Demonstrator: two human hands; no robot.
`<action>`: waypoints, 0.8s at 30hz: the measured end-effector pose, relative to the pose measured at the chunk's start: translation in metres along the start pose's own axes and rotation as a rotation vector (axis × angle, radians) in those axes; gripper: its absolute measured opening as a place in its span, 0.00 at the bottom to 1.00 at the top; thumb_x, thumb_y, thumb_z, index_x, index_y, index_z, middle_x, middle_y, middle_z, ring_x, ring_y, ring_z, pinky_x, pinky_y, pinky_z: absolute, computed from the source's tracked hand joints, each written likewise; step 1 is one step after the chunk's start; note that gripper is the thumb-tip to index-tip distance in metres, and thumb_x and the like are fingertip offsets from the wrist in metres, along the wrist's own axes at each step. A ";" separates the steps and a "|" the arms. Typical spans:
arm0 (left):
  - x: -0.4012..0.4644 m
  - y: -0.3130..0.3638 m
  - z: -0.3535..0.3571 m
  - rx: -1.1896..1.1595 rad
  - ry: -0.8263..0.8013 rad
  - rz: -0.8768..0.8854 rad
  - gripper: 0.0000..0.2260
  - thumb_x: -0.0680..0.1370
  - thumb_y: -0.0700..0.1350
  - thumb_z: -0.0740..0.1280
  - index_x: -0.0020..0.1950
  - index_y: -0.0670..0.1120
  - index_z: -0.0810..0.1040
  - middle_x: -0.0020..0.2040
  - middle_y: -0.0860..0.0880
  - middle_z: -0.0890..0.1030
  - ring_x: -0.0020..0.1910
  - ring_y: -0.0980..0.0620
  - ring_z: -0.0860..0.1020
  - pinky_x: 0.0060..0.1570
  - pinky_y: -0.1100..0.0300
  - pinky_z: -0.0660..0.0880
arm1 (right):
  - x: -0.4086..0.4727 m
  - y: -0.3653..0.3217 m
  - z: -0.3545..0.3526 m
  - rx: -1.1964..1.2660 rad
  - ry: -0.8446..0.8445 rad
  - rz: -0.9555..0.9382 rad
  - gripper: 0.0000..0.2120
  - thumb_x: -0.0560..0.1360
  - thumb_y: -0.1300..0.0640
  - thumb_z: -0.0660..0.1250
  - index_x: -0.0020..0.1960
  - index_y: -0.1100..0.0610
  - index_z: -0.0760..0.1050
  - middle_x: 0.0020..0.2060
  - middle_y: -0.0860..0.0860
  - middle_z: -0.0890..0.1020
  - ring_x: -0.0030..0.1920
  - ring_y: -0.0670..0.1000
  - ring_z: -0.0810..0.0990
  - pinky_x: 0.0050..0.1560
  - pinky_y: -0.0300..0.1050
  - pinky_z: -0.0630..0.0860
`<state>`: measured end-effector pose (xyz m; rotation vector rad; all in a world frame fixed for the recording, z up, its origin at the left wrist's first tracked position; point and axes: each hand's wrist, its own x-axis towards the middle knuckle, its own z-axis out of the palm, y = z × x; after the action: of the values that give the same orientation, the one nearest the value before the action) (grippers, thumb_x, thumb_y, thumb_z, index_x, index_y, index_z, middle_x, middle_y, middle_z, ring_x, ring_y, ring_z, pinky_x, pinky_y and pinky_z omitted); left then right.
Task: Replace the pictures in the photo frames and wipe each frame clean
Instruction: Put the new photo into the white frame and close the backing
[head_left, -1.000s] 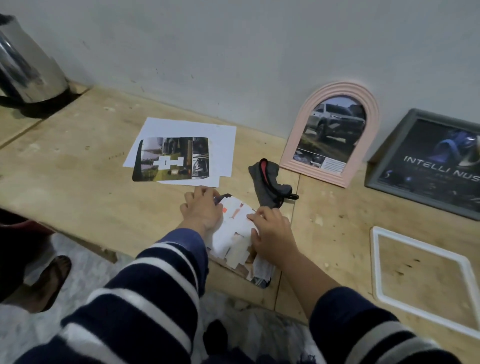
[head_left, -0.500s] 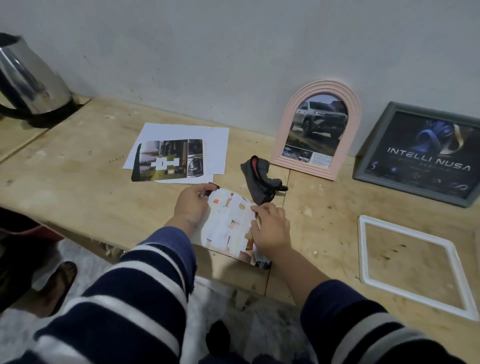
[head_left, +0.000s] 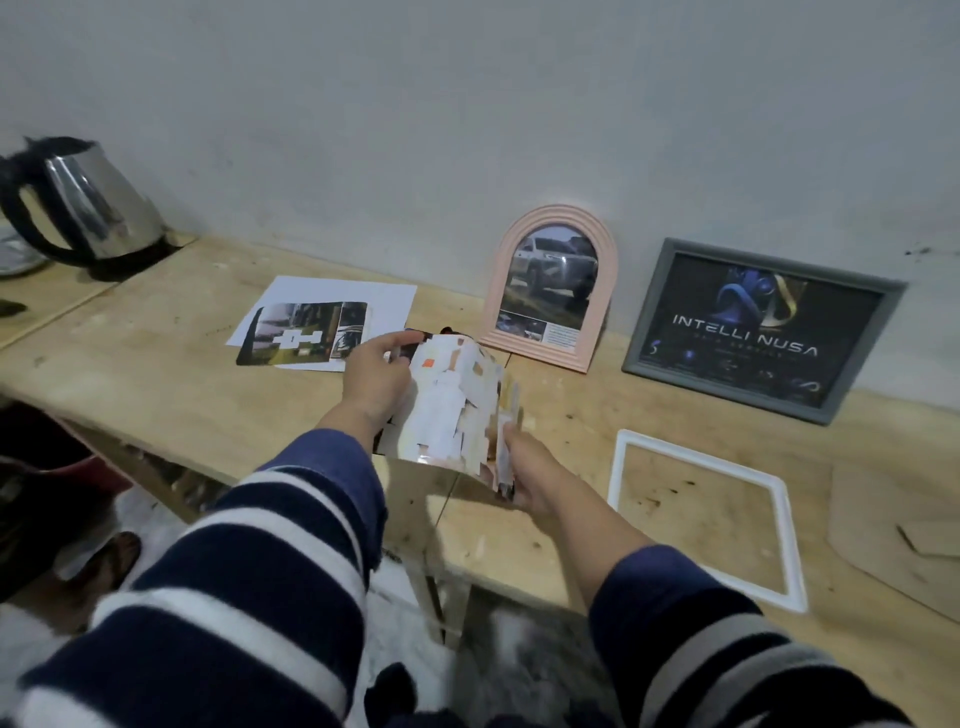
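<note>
A picture with its patched white back up bows upward above the wooden table. My left hand grips its left edge and my right hand pinches its lower right edge. An empty white square frame lies flat to the right. A pink arched frame with a car picture and a grey frame with a dark poster lean on the wall. A printed picture lies on white sheets at the back left. The dark cloth is hidden behind the raised picture.
A steel kettle stands at the far left. A brown backing board lies at the right edge. The table's front edge runs under my forearms, with the floor and a sandalled foot below.
The picture has come up off the table and bent into an arch between both hands. My left hand rose with its edge. The camera tilted up, bringing more of the wall and kettle into view.
</note>
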<state>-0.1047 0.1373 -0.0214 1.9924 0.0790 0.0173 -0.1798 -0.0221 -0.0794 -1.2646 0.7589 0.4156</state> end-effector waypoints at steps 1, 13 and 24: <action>-0.006 0.008 0.007 -0.011 0.001 0.007 0.18 0.79 0.33 0.59 0.55 0.52 0.82 0.64 0.47 0.78 0.61 0.41 0.77 0.59 0.49 0.75 | -0.004 -0.001 -0.009 0.050 -0.006 -0.005 0.15 0.82 0.49 0.53 0.54 0.56 0.75 0.45 0.55 0.81 0.41 0.52 0.81 0.33 0.40 0.79; -0.077 0.036 0.113 0.009 -0.139 0.000 0.20 0.78 0.34 0.61 0.68 0.50 0.74 0.59 0.47 0.80 0.53 0.46 0.79 0.53 0.52 0.78 | -0.027 0.008 -0.170 0.005 0.418 -0.255 0.15 0.78 0.56 0.64 0.64 0.54 0.75 0.57 0.55 0.81 0.53 0.58 0.80 0.53 0.57 0.80; -0.112 0.037 0.225 0.144 -0.343 -0.055 0.27 0.79 0.42 0.66 0.76 0.47 0.61 0.75 0.47 0.63 0.70 0.43 0.67 0.69 0.48 0.66 | -0.051 0.053 -0.286 0.125 0.707 -0.207 0.08 0.78 0.60 0.63 0.55 0.56 0.79 0.49 0.54 0.82 0.49 0.57 0.81 0.49 0.49 0.78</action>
<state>-0.2039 -0.0903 -0.0774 2.1077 -0.0883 -0.3738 -0.3300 -0.2741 -0.1112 -1.3603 1.2077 -0.2690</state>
